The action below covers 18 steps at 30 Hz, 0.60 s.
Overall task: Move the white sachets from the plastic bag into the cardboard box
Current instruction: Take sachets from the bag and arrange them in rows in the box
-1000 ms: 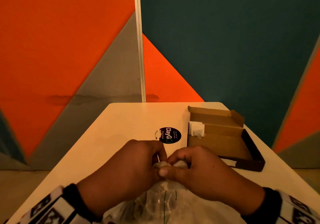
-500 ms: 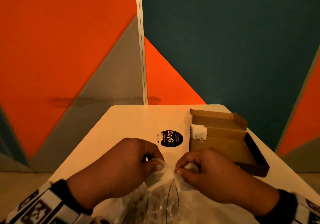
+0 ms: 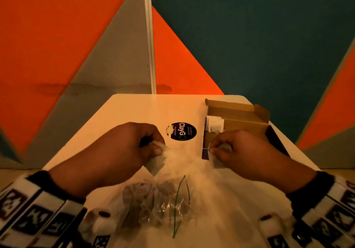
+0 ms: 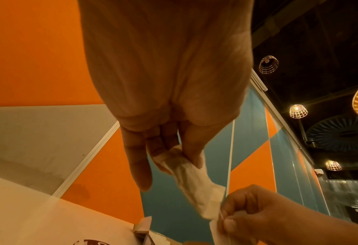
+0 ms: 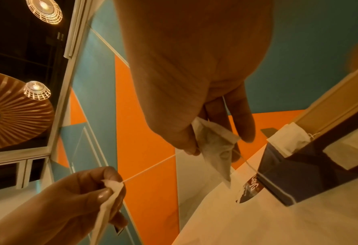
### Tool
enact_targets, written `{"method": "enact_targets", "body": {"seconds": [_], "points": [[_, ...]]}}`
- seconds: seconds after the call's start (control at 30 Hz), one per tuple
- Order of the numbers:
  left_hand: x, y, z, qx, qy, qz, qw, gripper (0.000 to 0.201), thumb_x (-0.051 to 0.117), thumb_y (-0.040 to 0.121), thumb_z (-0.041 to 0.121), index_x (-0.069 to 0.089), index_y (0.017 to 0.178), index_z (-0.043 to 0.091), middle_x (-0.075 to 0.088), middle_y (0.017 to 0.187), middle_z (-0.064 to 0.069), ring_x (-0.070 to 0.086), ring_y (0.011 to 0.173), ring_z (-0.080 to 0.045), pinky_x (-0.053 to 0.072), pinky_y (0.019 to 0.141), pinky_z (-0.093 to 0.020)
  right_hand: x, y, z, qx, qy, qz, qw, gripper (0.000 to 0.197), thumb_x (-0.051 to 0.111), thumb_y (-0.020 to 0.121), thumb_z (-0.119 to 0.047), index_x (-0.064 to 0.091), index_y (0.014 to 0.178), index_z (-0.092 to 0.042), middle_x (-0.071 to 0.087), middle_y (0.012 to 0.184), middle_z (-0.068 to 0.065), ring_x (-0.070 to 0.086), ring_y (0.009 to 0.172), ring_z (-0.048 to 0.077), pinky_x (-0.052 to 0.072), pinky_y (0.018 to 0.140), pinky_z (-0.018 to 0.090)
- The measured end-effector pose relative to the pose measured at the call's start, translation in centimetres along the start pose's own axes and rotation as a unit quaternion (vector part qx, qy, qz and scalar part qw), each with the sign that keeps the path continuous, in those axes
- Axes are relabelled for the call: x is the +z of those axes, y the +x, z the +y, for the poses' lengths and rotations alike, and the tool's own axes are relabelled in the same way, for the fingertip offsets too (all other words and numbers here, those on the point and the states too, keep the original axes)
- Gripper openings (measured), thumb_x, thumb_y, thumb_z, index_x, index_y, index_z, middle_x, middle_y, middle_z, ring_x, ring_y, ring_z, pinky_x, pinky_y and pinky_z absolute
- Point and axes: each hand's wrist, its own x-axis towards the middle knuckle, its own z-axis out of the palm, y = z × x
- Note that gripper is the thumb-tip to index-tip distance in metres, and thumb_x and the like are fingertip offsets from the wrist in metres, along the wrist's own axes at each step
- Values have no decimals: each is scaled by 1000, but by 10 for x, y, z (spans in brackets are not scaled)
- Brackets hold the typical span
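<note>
My left hand (image 3: 156, 149) pinches a white sachet (image 3: 156, 164) between thumb and fingers above the clear plastic bag (image 3: 163, 201). To its right, my right hand (image 3: 215, 149) pinches a second sachet (image 3: 225, 147) just in front of the cardboard box (image 3: 240, 122). A thin string (image 5: 153, 167) runs taut between the two sachets. In the left wrist view the left hand (image 4: 180, 159) holds its sachet (image 4: 188, 175) hanging down. The right hand (image 5: 211, 142) grips its sachet (image 5: 214, 145) near the box (image 5: 312, 164). One sachet (image 3: 215, 125) lies in the box's left end.
The bag lies on a pale table (image 3: 123, 117) near its front edge and holds several more sachets. A round black sticker (image 3: 181, 131) is on the table between the hands. Orange, grey and teal wall panels stand behind the table.
The hands were together over the bag's mouth. They have drawn apart sideways, each taking a sachet, and the string between them is now pulled taut.
</note>
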Motion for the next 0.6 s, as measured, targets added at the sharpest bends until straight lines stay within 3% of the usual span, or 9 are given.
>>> {"method": "enact_targets", "body": {"seconds": [0.1, 0.17, 0.23, 0.3, 0.4, 0.5, 0.6], "points": [[5, 3, 0, 1, 2, 1, 1000, 10, 67, 90, 30, 69, 82, 35, 64, 79, 34, 56, 78, 17, 39, 59, -3, 5, 8, 11, 5, 9, 11, 1000, 14, 58, 95, -32, 71, 99, -35, 50, 74, -32, 51, 70, -5, 36, 62, 5], [6, 4, -1, -4, 5, -1, 1000, 10, 68, 89, 30, 69, 81, 36, 66, 74, 26, 57, 76, 15, 38, 54, -8, 8, 12, 16, 3, 6, 16, 1000, 14, 60, 94, -29, 73, 97, -31, 54, 74, -29, 54, 69, -3, 40, 64, 7], [7, 5, -2, -6, 3, 4, 1000, 10, 69, 88, 31, 69, 80, 36, 67, 73, 21, 59, 74, 12, 38, 57, -14, 10, 17, 19, 7, 2, 8, 1000, 15, 59, 94, -26, 74, 96, -27, 61, 79, -22, 56, 69, 0, 45, 64, 13], [6, 5, -2, -5, -6, 9, 1000, 8, 69, 88, 32, 69, 81, 35, 69, 75, 17, 61, 73, 8, 42, 60, -20, 9, 20, 20, 6, 3, 17, 1000, 17, 57, 94, -27, 73, 97, -28, 69, 89, -13, 59, 70, 4, 51, 66, 20], [7, 3, 4, -3, -6, 2, 1000, 6, 67, 89, 35, 71, 86, 31, 71, 80, 13, 63, 73, 1, 47, 63, -22, 4, 15, 7, -12, 133, 48, 990, 17, 58, 95, -34, 74, 99, -30, 73, 96, -10, 67, 75, 14, 59, 77, 40], [11, 6, 14, 22, 12, -17, 1000, 9, 67, 90, 36, 72, 89, 28, 71, 84, 9, 63, 75, -6, 52, 70, -29, 4, 4, -18, -72, 190, 23, 979, 21, 60, 90, -41, 75, 99, -30, 73, 90, -11, 68, 79, 10, 60, 75, 38], [15, 9, 22, 38, 17, -21, 999, 8, 69, 89, 35, 73, 89, 28, 70, 80, 11, 62, 72, -5, 52, 68, -29, 12, 3, -35, -110, 159, -24, 981, 19, 64, 87, -42, 74, 98, -31, 70, 83, -15, 66, 79, 10, 58, 73, 38]]}}
